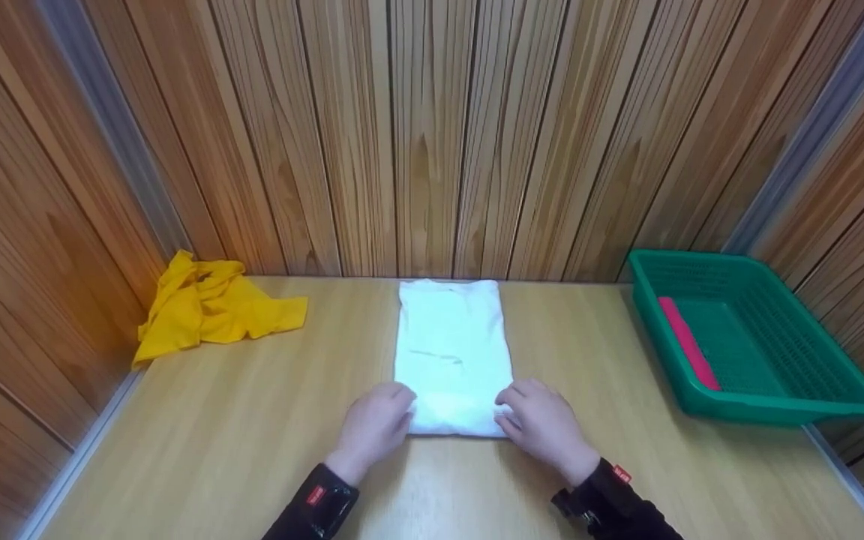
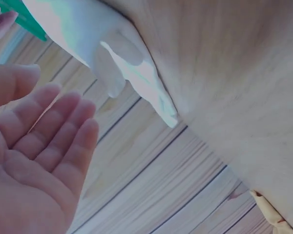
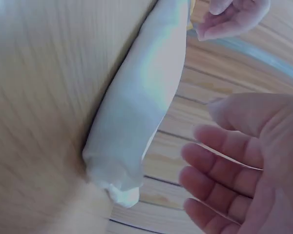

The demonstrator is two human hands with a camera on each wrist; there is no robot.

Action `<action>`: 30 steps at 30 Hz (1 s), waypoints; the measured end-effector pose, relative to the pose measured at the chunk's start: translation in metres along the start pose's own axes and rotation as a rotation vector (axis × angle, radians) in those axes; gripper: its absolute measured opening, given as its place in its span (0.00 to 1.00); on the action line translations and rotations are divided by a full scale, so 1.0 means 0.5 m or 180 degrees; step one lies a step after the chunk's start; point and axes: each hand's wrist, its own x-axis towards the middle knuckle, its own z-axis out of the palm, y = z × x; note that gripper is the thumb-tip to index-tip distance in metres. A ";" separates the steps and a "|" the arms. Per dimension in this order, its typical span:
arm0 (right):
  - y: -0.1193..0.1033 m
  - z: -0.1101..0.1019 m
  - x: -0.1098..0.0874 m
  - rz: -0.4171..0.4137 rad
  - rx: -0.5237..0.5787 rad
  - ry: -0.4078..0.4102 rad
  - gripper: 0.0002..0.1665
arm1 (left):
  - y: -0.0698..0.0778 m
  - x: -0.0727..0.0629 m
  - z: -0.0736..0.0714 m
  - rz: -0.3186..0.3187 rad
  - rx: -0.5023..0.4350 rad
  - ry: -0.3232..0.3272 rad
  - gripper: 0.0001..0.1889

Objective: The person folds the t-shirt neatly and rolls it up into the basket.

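1. The folded white cloth (image 1: 451, 322) lies flat at the middle of the table (image 1: 312, 390), its far edge by the back wall (image 1: 432, 150) and its near edge between the 2 hands.
2. The left hand (image 1: 374, 420) is beside the near left corner; its wrist view shows relaxed, slightly bent fingers with nothing between them.
3. The right hand (image 1: 543, 420) is beside the near right corner, thumb and fingers well parted, likewise gripping nothing.
4. The cloth looks light and soft, so it probably bends under its own weight if lifted by 1 edge. Nothing about it seems fragile; bare fingers should hold it without much slipping.
5. The near edge is a thick, rounded fold, while layers show loose at its ends. A shallow pinch there may catch only the top layer and let the rest slide out.
6. The better hold seems to be at the 2 near corners, thumbs above and fingers under the whole stack. A flat palm beneath the middle would likely limit sagging.
7. The crease across the upper face suggests the layers shift easily, so even tension from 2 sides suits it.
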 end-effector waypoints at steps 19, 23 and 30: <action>-0.011 0.040 -0.011 -0.0086 -0.0385 -0.0192 0.17 | 0.029 -0.006 0.013 -0.0184 0.0840 -0.0628 0.09; -0.010 0.044 -0.008 -0.0097 -0.0420 -0.0179 0.14 | 0.027 -0.004 0.017 -0.0226 0.0790 -0.0680 0.11; -0.004 0.046 -0.005 -0.0120 -0.0458 -0.0328 0.11 | 0.021 0.004 0.020 -0.0240 0.0775 -0.0819 0.11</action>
